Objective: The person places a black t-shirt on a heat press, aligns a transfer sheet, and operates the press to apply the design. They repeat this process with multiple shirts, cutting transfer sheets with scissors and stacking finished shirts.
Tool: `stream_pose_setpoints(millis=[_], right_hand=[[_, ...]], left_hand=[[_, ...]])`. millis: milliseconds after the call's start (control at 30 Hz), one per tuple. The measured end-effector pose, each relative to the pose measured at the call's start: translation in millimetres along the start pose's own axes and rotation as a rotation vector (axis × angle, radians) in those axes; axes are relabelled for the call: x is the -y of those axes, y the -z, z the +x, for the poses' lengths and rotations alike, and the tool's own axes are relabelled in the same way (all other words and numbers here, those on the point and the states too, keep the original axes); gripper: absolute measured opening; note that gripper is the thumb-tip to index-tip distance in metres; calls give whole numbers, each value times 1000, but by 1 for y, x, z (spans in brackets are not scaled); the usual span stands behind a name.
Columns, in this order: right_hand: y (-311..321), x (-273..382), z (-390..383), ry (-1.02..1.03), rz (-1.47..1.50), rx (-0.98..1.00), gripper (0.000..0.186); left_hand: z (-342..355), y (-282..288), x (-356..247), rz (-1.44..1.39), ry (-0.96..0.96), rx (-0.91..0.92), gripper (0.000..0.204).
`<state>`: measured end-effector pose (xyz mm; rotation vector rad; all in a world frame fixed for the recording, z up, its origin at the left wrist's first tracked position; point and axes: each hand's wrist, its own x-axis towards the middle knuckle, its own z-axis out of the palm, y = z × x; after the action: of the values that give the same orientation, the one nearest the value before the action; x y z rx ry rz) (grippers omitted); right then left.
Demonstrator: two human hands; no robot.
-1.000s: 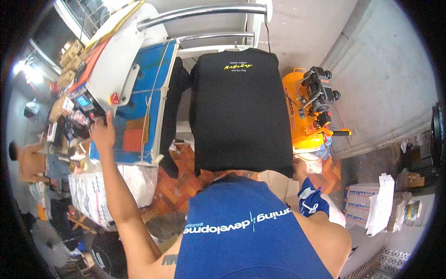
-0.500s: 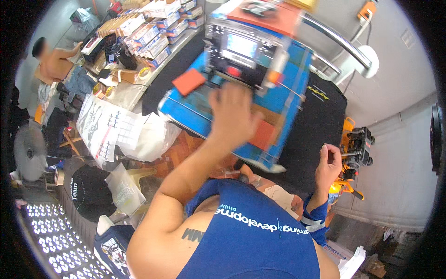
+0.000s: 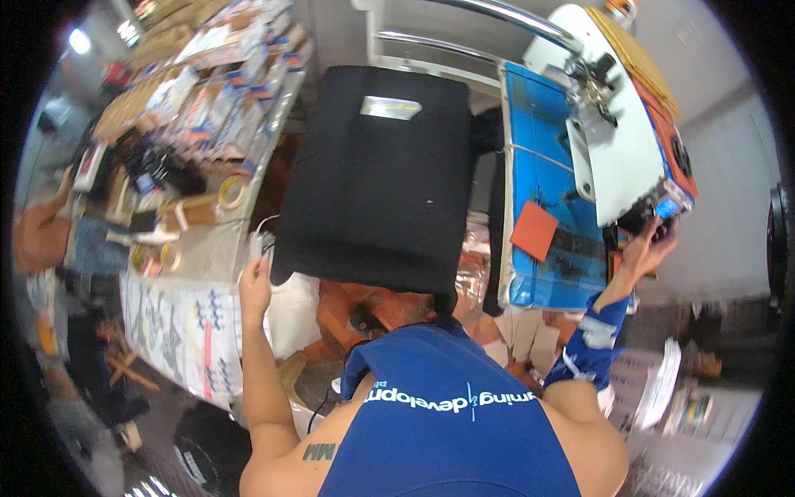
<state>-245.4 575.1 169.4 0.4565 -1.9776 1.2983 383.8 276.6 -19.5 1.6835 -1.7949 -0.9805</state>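
A black T-shirt (image 3: 373, 190) lies spread flat in front of me, with a small shiny print or transfer piece (image 3: 391, 108) near its far end. To its left, the fingers of my left hand (image 3: 255, 286) close around a small whitish thing (image 3: 259, 245) with a white cord; its kind is unclear. On the right, my right hand (image 3: 648, 253) reaches to the heat press (image 3: 613, 166), its fingers curled at the front handle below the lit control panel (image 3: 665, 207). Under the press head is a blue platen (image 3: 542, 149), and a red-orange square pad (image 3: 535, 231) rests on it.
Left, a long table (image 3: 228, 215) carries stacked boxes (image 3: 207, 99) and tape rolls (image 3: 232, 192). A printed white sheet (image 3: 182, 331) hangs near it. Metal rails (image 3: 505, 16) cross the back. Another person (image 3: 45, 236) is at the far left.
My view has turned left. My left hand has left the blue platen for the whitish thing. My right hand has moved up to the press, whose head now sits farther right.
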Motion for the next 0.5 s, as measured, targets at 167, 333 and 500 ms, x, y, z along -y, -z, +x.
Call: stream_pose_setpoints(millis=[167, 333, 500], right_hand=[[14, -57, 40, -32, 109, -35, 51], [14, -80, 49, -44, 105, -73, 50], [17, -94, 57, -24, 123, -96, 48]], left_hand=[[55, -42, 103, -588, 473, 139, 75], [65, -73, 107, -1142, 747, 291, 55], [69, -59, 31, 127, -64, -441, 24]])
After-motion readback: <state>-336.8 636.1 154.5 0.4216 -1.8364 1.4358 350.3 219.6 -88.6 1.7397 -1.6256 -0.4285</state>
